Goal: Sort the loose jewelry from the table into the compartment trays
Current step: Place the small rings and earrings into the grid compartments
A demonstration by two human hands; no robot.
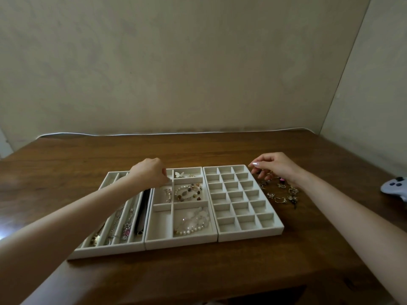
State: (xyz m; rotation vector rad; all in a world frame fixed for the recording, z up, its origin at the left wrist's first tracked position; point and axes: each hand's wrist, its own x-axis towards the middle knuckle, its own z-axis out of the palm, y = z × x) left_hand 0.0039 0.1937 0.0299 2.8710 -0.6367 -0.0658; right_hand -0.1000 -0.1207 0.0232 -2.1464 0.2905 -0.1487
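Note:
Three white compartment trays lie side by side on the wooden table. The left tray (pixel 141 244) holds necklaces in long channels. The middle tray (pixel 160 235) holds a beaded bracelet (pixel 188 192), a pearl bracelet (pixel 193 223) and small earrings (pixel 182 174). The right grid tray (pixel 242 213) has bare cells. Loose jewelry (pixel 280 192) lies on the table just right of the grid tray. My left hand (pixel 149 172) hovers with curled fingers over the middle tray's far-left compartment; anything it holds is hidden. My right hand (pixel 273 166) hangs over the loose pile, fingertips down at it, thumb apart.
A pale game controller (pixel 396 187) sits at the table's right edge. A black strap-like piece (pixel 142 210) lies in the left tray's rightmost channel. A wall stands close behind the table's far edge. Bare wood stretches in front of the trays.

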